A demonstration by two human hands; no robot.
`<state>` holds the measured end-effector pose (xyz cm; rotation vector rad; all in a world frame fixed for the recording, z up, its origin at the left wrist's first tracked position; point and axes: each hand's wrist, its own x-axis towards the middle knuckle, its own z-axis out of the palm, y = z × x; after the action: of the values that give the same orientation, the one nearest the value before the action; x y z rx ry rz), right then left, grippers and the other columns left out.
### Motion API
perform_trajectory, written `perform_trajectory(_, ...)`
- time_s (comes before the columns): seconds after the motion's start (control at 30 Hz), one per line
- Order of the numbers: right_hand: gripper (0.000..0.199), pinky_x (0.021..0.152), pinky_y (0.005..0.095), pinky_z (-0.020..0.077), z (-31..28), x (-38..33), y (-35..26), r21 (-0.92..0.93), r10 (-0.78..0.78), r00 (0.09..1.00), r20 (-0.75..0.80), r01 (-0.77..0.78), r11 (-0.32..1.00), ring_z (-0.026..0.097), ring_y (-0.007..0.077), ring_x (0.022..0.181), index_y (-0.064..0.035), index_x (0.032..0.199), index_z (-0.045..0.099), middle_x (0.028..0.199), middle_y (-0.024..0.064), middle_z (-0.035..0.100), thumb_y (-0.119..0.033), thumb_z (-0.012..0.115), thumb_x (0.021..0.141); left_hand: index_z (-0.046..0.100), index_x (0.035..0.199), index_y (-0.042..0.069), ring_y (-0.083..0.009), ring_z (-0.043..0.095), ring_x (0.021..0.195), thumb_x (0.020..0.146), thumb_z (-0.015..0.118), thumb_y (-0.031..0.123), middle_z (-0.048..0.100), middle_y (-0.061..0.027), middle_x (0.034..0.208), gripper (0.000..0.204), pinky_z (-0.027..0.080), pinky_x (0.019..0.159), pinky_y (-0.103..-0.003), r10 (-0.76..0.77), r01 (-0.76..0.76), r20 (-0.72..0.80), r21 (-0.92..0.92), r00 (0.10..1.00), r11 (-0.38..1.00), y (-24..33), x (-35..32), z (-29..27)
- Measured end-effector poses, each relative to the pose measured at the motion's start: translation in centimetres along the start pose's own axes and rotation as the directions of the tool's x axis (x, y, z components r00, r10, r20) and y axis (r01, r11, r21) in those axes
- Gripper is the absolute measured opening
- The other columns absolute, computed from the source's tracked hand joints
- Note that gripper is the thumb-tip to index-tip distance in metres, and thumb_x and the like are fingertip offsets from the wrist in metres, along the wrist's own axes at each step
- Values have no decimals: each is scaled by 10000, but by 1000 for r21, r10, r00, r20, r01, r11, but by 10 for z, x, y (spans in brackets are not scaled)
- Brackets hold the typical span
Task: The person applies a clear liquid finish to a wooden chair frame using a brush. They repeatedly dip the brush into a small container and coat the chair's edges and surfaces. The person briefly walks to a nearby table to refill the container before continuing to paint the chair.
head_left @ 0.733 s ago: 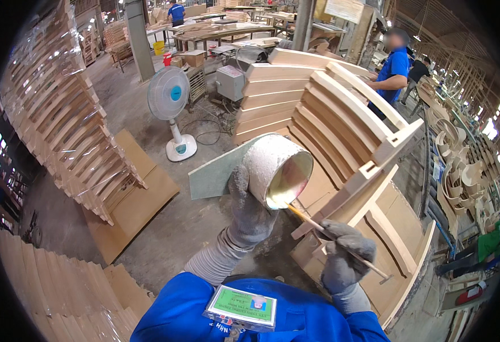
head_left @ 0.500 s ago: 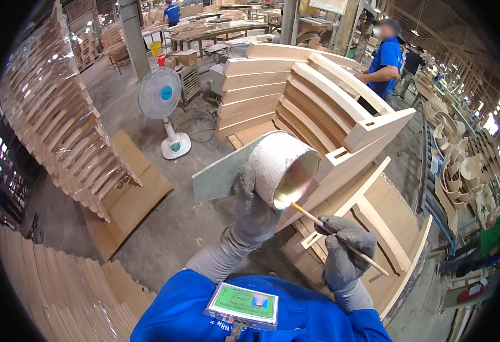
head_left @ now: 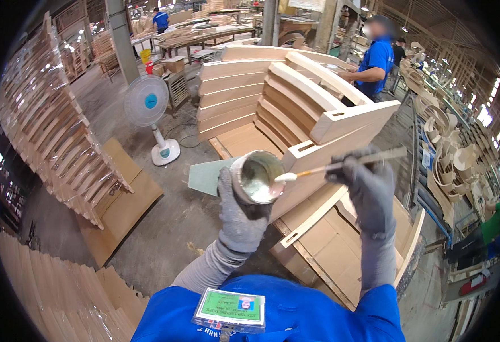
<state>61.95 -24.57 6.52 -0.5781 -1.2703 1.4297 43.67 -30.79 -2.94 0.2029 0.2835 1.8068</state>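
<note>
My left hand (head_left: 240, 223), in a grey glove, is closed around a small white-crusted pot (head_left: 237, 181). The pot tilts so that its inside shows, coated with a whitish wet substance. Beside it a pale green flat sheet (head_left: 209, 175) sticks out to the left; what supports it is hidden. My right hand (head_left: 369, 194), also gloved, grips a thin brush-like stick (head_left: 317, 170). Its white-coated tip is just right of the pot's rim, near a pale wooden rail (head_left: 341, 142) with a slot in its end.
Curved wooden pieces (head_left: 233, 80) are stacked ahead, above a cardboard-covered surface (head_left: 330, 245). A standing fan (head_left: 147, 101) is at the left, by wrapped wooden parts (head_left: 50, 114). A co-worker in blue (head_left: 375, 62) stands beyond the stack. More slats (head_left: 50, 285) lie at lower left.
The stick's tip has come out of the pot, as my right hand moved up. The pot has moved lower and left, its opening turned more toward me. The view has shifted slightly.
</note>
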Motion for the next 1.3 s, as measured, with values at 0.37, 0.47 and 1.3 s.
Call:
perform_trajectory(0.37,273,561,231,530,-12,124,-19,-511,101,976,193,12,860,588,92,597,-29,903,547,735,34,585,-275,646,841,462,1243,160,-243,485,1147,904,389,562,499,-72,1230,530,367,1009,-482,-47,48,62,-9,997,999,26,-9,7)
perform_trajectory(0.47,299,552,225,539,-15,128,-16,-487,101,970,221,20,873,591,87,605,-9,931,568,735,33,583,-272,667,828,451,1257,155,-253,480,1157,920,373,528,495,-84,1237,509,381,1002,-475,24,-28,77,49,997,998,33,-16,2)
perform_trajectory(1.3,318,534,227,540,-13,129,-14,-505,12,977,212,99,857,612,105,591,20,920,579,709,55,604,-269,667,823,427,1281,139,-291,477,1167,920,418,489,489,-114,1250,503,406,980,-498,112,-112,5,-5,994,994,43,-14,-15)
